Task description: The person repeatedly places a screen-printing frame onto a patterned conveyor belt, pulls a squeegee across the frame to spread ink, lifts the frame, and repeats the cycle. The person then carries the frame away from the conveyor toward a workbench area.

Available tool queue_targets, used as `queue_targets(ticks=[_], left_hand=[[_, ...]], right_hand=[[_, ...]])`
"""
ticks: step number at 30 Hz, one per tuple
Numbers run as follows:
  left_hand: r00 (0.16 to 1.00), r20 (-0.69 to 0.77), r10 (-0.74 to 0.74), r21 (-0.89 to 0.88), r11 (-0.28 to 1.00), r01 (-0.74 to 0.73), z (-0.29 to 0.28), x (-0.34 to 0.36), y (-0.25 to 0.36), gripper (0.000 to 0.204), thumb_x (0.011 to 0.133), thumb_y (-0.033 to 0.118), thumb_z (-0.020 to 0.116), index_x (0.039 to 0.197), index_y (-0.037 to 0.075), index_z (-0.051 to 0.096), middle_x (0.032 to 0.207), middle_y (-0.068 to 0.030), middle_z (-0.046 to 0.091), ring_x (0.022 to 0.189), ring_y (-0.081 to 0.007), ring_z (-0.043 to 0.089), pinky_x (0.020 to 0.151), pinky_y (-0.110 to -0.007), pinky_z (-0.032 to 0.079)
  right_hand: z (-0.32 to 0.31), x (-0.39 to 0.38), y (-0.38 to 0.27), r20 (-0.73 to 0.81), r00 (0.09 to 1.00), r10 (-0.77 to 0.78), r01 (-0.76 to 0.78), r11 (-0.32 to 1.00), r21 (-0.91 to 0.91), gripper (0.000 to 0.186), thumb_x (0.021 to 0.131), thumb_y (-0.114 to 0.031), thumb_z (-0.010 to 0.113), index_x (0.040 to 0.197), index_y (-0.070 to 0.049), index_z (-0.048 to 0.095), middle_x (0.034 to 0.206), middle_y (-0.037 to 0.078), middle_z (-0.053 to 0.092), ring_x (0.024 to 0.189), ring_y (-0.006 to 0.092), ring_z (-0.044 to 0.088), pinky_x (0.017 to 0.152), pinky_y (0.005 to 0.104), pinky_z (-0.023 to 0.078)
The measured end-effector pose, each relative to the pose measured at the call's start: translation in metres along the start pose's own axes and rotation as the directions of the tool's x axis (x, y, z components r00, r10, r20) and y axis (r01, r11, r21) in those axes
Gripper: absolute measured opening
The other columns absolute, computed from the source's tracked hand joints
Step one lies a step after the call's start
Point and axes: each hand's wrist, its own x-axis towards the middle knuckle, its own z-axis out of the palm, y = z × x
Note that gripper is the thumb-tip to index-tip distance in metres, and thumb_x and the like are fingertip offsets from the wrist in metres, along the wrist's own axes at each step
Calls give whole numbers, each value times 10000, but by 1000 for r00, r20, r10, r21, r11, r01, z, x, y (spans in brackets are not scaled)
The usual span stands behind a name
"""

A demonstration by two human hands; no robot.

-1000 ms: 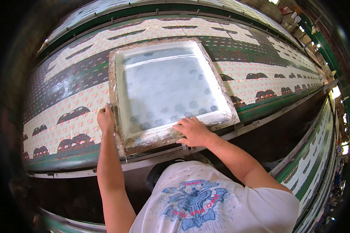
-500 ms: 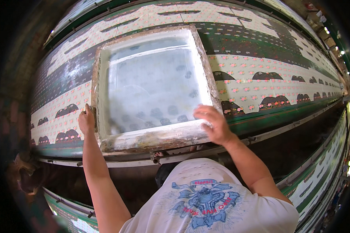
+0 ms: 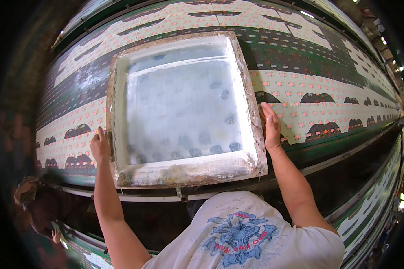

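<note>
A large square screen-printing frame [image 3: 188, 174], with worn, paint-stained wooden sides, lies over the patterned pieces on the long table. Its pale, translucent mesh [image 3: 179, 107] shows dark spots beneath, mostly along the near side. At the frame's left edge, my left hand [image 3: 101, 145] grips the side with the index finger pointing forward. My right hand [image 3: 272, 130] is against the right edge, its fingers pointing away from me along the wood. The undersides of both grips are hidden.
White pieces with pink flower print and dark scalloped shapes [image 3: 318, 97] cover the green table on both sides. A metal rail [image 3: 143, 197] runs along its near edge. Behind me stand similar tables [image 3: 368, 210]. Another person's hand [image 3: 56, 235] appears at lower left.
My right hand has moved from above the frame's near right corner to its right edge. The frame has shifted slightly nearer and to the right in view. My left hand stays on the left edge.
</note>
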Motion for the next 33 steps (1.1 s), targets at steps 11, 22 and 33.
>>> queue_targets(ticks=[11,22,33], left_hand=[[993,111,-40,-338,938,76,19,26,-21,869,1090,712,479,854,-119,572,697,-108,452,723,-237,427,690,-488,368],[983,102,-153,-558,809,184,38,38,-11,738,997,765,626,814,55,540,662,48,246,606,-132,273,589,-394,241],[830,543,-130,-737,402,544,28,-83,168,1032,952,874,537,1277,-85,738,1354,-217,694,1210,-347,656,1093,-497,502]], right_hand=[[14,2,12,-99,968,233,-183,913,365,772,1135,-577,458,1600,37,508,1671,226,492,1549,344,449,1314,477,301],[-11,41,-60,-30,973,230,-176,817,548,668,1117,-506,565,1598,-44,538,1573,166,590,1178,234,673,1065,410,518],[-245,116,-118,83,980,183,-196,959,205,782,1118,-586,519,1598,31,520,1532,169,625,1258,235,650,1100,388,516]])
